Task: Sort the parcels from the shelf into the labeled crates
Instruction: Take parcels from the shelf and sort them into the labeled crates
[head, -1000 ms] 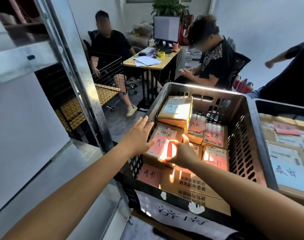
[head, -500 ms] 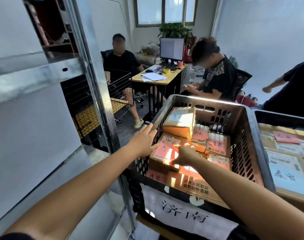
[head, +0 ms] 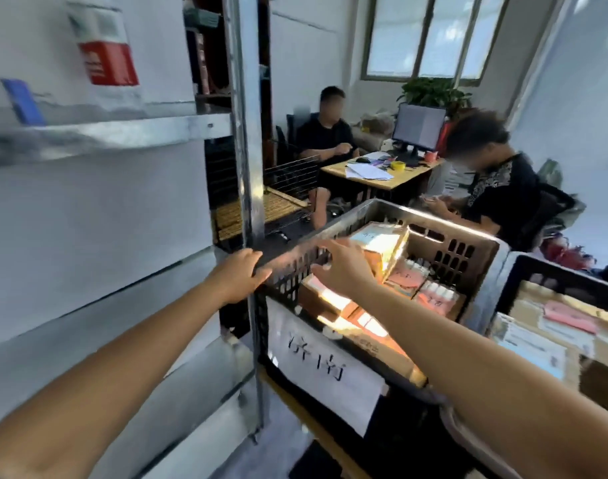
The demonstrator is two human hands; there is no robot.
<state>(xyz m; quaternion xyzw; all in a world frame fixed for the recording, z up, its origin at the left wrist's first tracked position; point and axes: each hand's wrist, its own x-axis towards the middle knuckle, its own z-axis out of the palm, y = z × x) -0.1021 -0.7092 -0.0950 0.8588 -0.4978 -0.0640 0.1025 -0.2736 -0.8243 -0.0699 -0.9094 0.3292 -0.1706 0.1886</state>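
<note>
A black slotted crate (head: pixel 444 233) with a handwritten white paper label (head: pixel 325 368) on its front stands right of the metal shelf. Inside lie several cardboard parcels with pink notes (head: pixel 404 276); one box with a blue note (head: pixel 382 242) sits on top at the back. My right hand (head: pixel 344 269) hovers over the crate's left side with fingers spread and holds nothing. My left hand (head: pixel 238 274) reaches to the crate's left rim beside the shelf post, fingers relaxed and empty. A white and red parcel (head: pixel 105 53) stands on the upper shelf.
The shelf's steel upright (head: pixel 247 140) stands right beside the crate. A second dark crate (head: pixel 537 271) with labelled parcels is at the right. Two people sit at a desk (head: pixel 382 174) with a monitor behind the crates. A blue item (head: pixel 22 102) leans on the upper shelf board.
My right hand has lifted off the pink-noted parcel and now hovers above the crate. My left hand slid to the crate's left rim. The view has swung up and left toward the shelf.
</note>
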